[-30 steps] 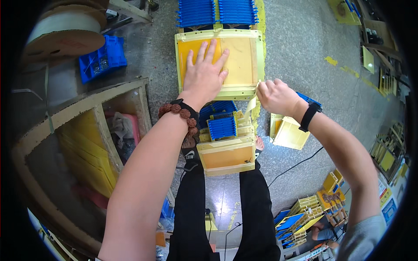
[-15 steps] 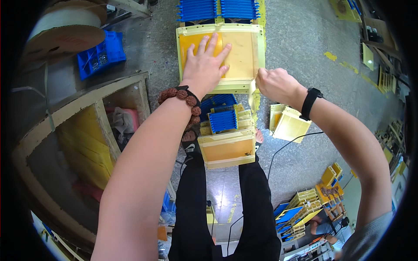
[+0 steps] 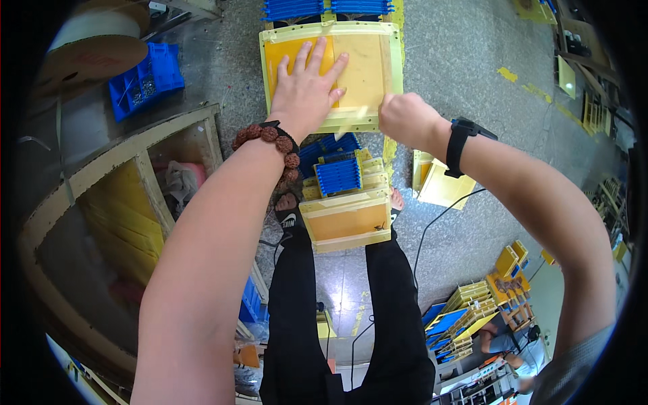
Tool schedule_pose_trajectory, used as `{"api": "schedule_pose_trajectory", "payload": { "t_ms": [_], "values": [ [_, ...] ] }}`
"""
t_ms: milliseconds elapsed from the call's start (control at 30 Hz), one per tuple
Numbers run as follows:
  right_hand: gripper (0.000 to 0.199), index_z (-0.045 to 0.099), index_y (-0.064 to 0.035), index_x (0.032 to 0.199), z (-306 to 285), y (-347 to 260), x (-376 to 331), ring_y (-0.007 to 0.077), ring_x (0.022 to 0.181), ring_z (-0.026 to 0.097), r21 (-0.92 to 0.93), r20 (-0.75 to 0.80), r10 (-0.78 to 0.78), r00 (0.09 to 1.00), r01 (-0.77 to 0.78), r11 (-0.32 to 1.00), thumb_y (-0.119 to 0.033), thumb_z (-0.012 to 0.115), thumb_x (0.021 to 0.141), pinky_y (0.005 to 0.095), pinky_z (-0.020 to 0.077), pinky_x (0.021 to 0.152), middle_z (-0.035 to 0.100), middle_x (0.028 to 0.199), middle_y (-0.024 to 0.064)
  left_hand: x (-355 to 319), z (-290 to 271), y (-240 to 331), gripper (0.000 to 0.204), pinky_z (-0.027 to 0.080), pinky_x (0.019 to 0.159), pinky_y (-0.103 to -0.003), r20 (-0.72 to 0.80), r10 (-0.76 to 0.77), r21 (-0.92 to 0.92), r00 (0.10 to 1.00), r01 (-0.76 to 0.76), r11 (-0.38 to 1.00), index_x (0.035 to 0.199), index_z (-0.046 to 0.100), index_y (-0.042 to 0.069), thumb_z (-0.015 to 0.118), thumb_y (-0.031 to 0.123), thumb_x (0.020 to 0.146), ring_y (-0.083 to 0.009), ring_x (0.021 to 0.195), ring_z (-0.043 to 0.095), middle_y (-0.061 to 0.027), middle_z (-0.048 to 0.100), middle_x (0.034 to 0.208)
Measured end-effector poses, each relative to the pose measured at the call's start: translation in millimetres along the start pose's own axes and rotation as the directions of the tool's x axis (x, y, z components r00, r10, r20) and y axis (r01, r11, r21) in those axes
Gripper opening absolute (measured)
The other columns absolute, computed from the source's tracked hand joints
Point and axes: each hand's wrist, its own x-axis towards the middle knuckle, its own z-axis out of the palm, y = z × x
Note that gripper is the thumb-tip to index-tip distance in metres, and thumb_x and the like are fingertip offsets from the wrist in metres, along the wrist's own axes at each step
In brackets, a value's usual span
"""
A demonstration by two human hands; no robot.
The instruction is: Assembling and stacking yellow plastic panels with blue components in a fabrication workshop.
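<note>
A flat rectangular yellow panel (image 3: 361, 71) with a pale, hole-dotted border lies in front of me, its left part a deeper orange. My left hand (image 3: 302, 88) presses on that orange part, fingers spread and holding nothing. At the panel's lower right edge, my right hand (image 3: 410, 118) is closed, palm side hidden. A pale strip, apparently tape (image 3: 354, 121), blurred by motion, runs from beside its fingertips along the lower border. The grip itself is hidden by the fingers. Below the panel, between my feet, stands a similar framed panel (image 3: 347, 219) with an orange face.
Blue slotted racks (image 3: 293, 8) stand beyond the panel, another blue rack (image 3: 339, 177) below it. Left are a blue parts bin (image 3: 145, 81), a large spool (image 3: 94, 54) and a worn wooden cabinet (image 3: 145, 169). Right lie panels (image 3: 442, 183) beside a black cable (image 3: 422, 243); a person (image 3: 520, 347) is lower right.
The view has shifted, so the scene sits slightly further up and left. My right hand has moved slightly left, and the pale strip has swung left from hanging down. My left hand stays on the panel.
</note>
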Motion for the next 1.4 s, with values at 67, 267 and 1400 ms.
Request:
{"api": "schedule_pose_trajectory", "payload": {
  "t_ms": [67, 267, 1400],
  "values": [
    [0.013, 0.071, -0.0044, 0.072, -22.8, 1.5, 12.0, 0.0269, 0.072, 0.068, 0.262, 0.079, 0.187, 0.979, -0.202, 0.944, -0.013, 0.064, 0.078, 0.0374, 0.0546, 0.057, 0.069, 0.079, 0.0111, 1.3, -0.5, 0.2, 0.058, 0.027, 0.110, -0.056, 0.003, 0.007, 0.002, 1.000, -0.007, 1.000, 0.150, 0.038, 0.029, 0.055, 0.041, 0.096, -0.0340, 0.143, 0.028, -0.0162, 0.025, 0.158],
    [0.017, 0.061, -0.0070, 0.071, -118.3, -153.7, 25.3, 0.0239, 0.057, 0.059, 0.851, -0.524, 0.000, 0.851, 0.524, -0.042, -0.015, 0.056, 0.086, 0.0387, 0.0480, 0.057, 0.054, 0.060, 0.0158, 4.5, -12.5, -15.2, 0.057, 0.031, 0.108, -0.052, 0.088, 0.073, -0.023, 0.993, -0.071, 0.997, 0.148, 0.040, 0.029, 0.055, 0.044, 0.095, -0.0348, 0.139, 0.033, -0.0184, 0.031, 0.153],
    [0.037, 0.045, -0.0114, 0.069, -8.3, -123.3, -39.0, 0.0051, 0.049, 0.038, 0.865, 0.490, 0.872, -0.009, 0.132, -0.484, -0.026, 0.060, 0.099, 0.0242, 0.0309, 0.043, 0.040, 0.059, -0.0063, -136.0, -42.8, 44.0, 0.056, 0.039, 0.101, -0.035, 0.698, -0.564, -0.701, 0.441, 0.264, -0.662, 0.135, 0.049, 0.000, 0.050, 0.044, 0.100, -0.0215, 0.116, 0.053, -0.0126, 0.057, 0.127]
  ]
}}
